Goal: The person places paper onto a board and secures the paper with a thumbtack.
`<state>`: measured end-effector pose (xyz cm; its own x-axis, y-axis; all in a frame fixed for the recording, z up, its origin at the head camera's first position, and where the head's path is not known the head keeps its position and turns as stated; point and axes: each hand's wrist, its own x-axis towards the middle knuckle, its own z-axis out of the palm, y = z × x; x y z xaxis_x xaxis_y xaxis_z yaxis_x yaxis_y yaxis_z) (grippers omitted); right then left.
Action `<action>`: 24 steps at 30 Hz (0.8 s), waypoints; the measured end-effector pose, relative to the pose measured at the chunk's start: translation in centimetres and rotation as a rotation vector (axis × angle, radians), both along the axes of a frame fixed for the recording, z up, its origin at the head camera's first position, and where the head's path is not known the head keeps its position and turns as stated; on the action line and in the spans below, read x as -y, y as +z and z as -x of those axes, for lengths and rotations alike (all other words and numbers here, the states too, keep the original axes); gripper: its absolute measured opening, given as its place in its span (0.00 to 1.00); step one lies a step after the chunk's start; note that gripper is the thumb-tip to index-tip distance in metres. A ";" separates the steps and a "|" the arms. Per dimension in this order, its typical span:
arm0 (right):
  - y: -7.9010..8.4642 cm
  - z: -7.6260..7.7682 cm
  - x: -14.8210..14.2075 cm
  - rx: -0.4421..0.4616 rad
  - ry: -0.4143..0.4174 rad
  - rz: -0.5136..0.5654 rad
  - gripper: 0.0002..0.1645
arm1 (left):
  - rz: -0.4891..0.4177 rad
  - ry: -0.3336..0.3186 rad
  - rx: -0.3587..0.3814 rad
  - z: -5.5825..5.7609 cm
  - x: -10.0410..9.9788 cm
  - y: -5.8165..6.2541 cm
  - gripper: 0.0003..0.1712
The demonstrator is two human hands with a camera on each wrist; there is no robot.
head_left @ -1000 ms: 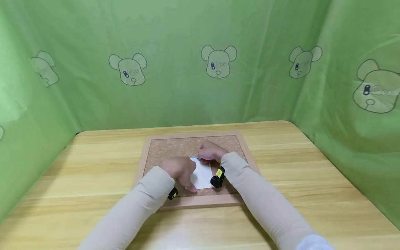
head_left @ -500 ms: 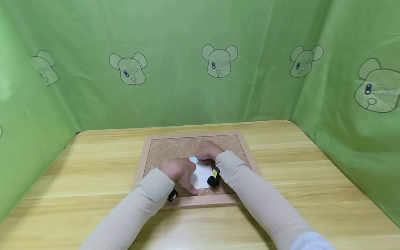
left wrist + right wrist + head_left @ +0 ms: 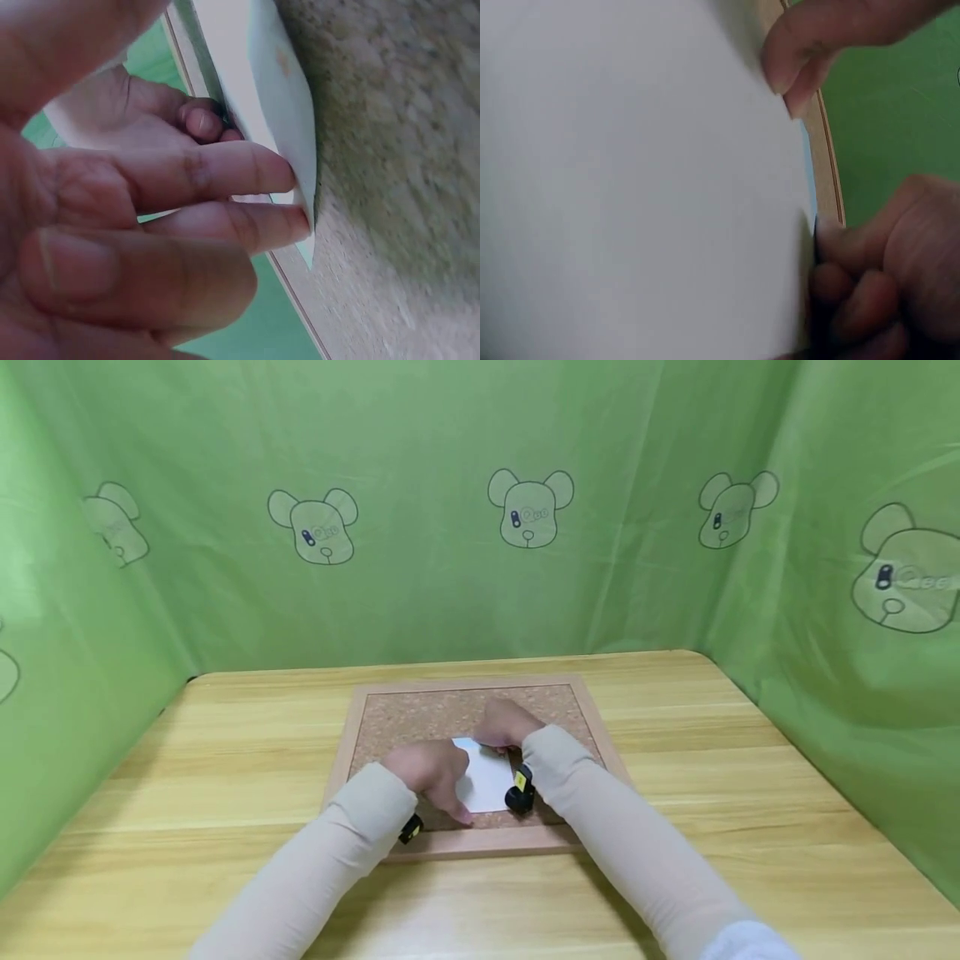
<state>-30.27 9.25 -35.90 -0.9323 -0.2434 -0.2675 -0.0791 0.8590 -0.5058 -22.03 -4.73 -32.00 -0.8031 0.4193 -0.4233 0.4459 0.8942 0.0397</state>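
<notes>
A white sheet of paper [image 3: 486,783] lies on a wood-framed cork board [image 3: 412,714]. My left hand [image 3: 429,773] rests at the paper's left side, thumb spread toward the near edge; in the left wrist view two straight fingers [image 3: 217,169] press the sheet's edge, which bows up from the cork. At the paper's far right corner, my right hand [image 3: 507,723] has curled fingers. The right wrist view shows its thumb and fingers [image 3: 862,300] pinching at the paper's edge, around a small dark object [image 3: 815,227], mostly hidden.
The board lies on a light wooden table [image 3: 225,752]. Green curtains [image 3: 420,593] with bear-head drawings stand behind and on both sides. A black wrist camera [image 3: 519,792] hangs over the paper's right edge; another camera [image 3: 411,828] is under the left wrist.
The right hand shifts slightly left and then back right at the paper's far corner, its fingers turning more out of sight. The left hand and the paper stay almost still.
</notes>
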 end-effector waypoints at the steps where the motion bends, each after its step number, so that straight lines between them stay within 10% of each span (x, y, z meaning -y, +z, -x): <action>1: -0.1 0.0 -0.1 -0.005 0.006 -0.005 0.18 | -0.005 0.006 0.001 0.0 0.2 0.0 0.29; 15: -1.3 0.0 -1.3 -0.235 0.197 0.057 0.22 | -0.144 0.125 0.091 0.6 2.1 -0.6 0.37; 24: -2.0 -1.5 -2.2 -0.303 0.257 0.073 0.15 | -0.192 -0.020 0.050 0.4 2.8 -2.0 0.22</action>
